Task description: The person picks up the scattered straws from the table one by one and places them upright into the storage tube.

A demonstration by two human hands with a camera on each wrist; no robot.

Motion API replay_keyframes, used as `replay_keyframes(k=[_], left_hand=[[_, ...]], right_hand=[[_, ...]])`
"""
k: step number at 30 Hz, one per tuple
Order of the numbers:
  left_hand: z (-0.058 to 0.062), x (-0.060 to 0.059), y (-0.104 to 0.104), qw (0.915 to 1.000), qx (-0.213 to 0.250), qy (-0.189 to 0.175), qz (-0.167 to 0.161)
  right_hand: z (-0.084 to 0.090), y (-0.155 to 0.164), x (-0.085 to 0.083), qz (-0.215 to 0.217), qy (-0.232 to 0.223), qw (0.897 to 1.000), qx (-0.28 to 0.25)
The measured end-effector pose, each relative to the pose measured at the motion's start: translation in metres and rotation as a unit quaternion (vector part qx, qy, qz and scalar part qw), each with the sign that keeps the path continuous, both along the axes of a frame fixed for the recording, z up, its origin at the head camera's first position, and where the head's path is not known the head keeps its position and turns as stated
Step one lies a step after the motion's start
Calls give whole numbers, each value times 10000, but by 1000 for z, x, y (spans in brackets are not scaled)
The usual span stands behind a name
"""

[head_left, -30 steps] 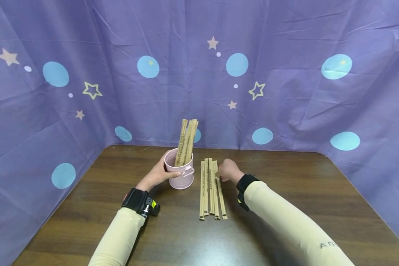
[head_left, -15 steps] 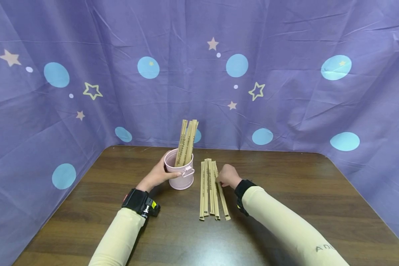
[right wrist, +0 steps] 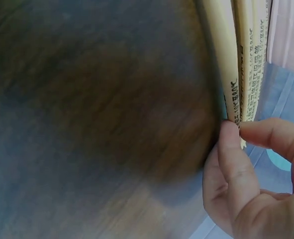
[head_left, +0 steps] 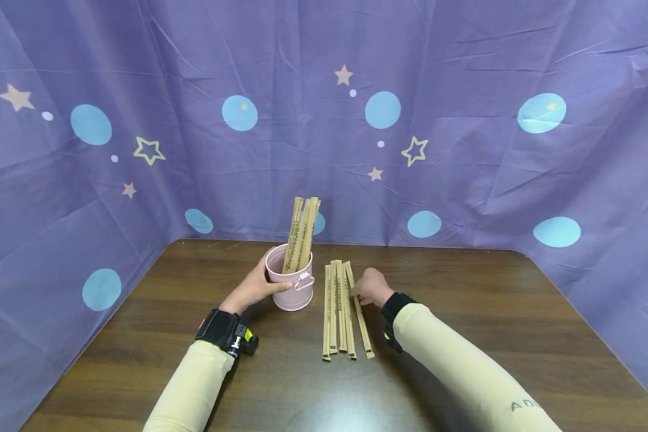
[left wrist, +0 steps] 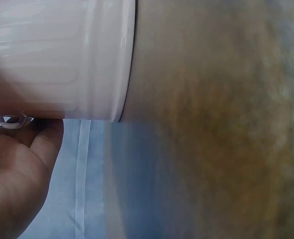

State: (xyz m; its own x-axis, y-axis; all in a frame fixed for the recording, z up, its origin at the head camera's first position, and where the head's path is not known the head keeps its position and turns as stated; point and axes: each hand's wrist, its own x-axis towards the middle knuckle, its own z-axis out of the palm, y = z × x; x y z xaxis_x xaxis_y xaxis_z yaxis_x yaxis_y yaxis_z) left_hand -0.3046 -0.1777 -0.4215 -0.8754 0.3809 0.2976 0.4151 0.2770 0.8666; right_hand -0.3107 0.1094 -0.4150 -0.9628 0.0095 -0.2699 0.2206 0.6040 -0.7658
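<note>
The left hand (head_left: 255, 287) is wrapped around the side of a small pink metal bucket (head_left: 291, 288) with a little side handle. The thumb sits across the front and the fingers curl round the far side, so it's gripping the bucket. The bucket stands upright on the dark brown wooden table (head_left: 464, 360), close to the back edge and a bit left of the middle. A bunch of paper-wrapped chopstick sleeves (head_left: 301, 233) pokes straight up out of it, leaning slightly to the right.

Just right of the bucket, a row of the same tan paper-wrapped chopsticks (head_left: 339, 309) lies flat on the table. They run from the back edge toward the front edge, side by side. The rightmost chopstick packet (head_left: 359, 318) is angled away from the others at its near end.

The right hand (head_left: 372, 287) is at the right side of that row, near its far end. In the right wrist view the thumb and forefinger (right wrist: 266, 137) are pinched onto the edge of the outermost packet, so that hand is closed on it. The packet is still resting on the table.

Both arms wear cream sleeves with black wrist straps (head_left: 220, 327). A purple cloth backdrop with blue dots and stars (head_left: 464, 120) hangs behind and beside the table.
</note>
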Motion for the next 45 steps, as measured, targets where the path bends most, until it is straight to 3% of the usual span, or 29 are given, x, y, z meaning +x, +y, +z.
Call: replay_keyframes(k=[8,13,17,23,29,38,45], left_hand=[[-1,-2,0,10000,-40,-19,28],[1,-3,1,9998,-56,-157,79],[2,-4,1,9999,6,-140,21],[3,-5,0,9998,85,-161,-59],[3,-5,1,9997,99,-184,-84],[4,-3,1,9995,154,-255,-129],[1,-3,-1,9994,135,-299,-57]], right_hand=[[6,6,-1,-158,-4,9990,-420],[22,11,-5,-195,453,9977,-462],[39,14,-13,-200,1053,9941,-162],[61,17,-21,-241,2256,9731,406],[77,16,-21,-478,3027,9518,136],[108,9,-25,-582,3399,9383,-267],[134,-8,-30,-650,3804,9216,-415]])
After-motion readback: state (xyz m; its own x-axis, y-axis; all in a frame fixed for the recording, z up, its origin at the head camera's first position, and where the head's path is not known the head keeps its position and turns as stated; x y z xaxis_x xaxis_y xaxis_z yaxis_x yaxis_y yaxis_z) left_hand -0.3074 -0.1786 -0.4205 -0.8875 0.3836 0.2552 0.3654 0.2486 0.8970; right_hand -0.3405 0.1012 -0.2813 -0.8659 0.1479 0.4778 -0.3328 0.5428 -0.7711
